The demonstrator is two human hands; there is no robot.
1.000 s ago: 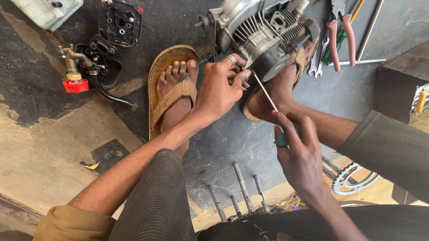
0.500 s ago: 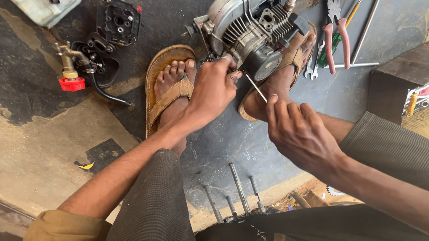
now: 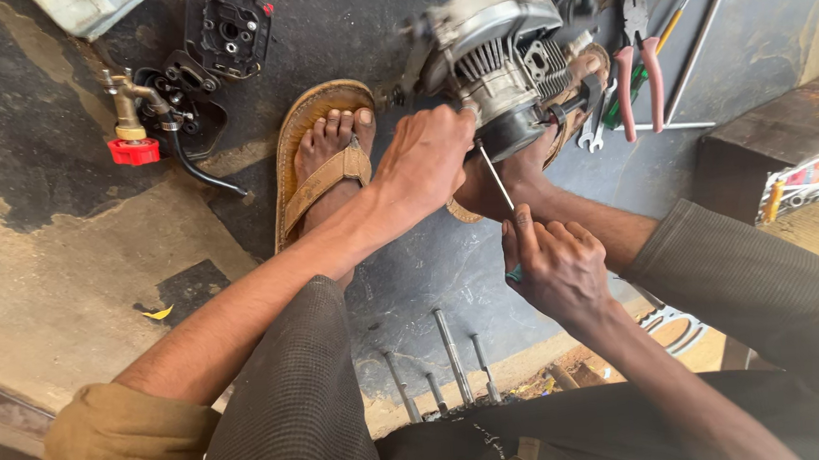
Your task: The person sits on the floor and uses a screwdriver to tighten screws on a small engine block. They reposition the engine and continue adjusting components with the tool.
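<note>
Dark oily floor point(image 3: 60, 100) under you. Your left hand point(image 3: 429, 158) stays clamped on the engine point(image 3: 499, 59), just beside your sandal point(image 3: 315, 160). Your right hand point(image 3: 554, 268), fingers clenched around the screwdriver point(image 3: 496, 179), has drawn back below the engine, tip now seated against it.

I see a small grey engine point(image 3: 499, 63) with metal fins lying tipped on the dark floor, and a thin screwdriver point(image 3: 496, 177) with a shiny shaft leaning up to touch its black round bottom, its blue handle low down.
</note>
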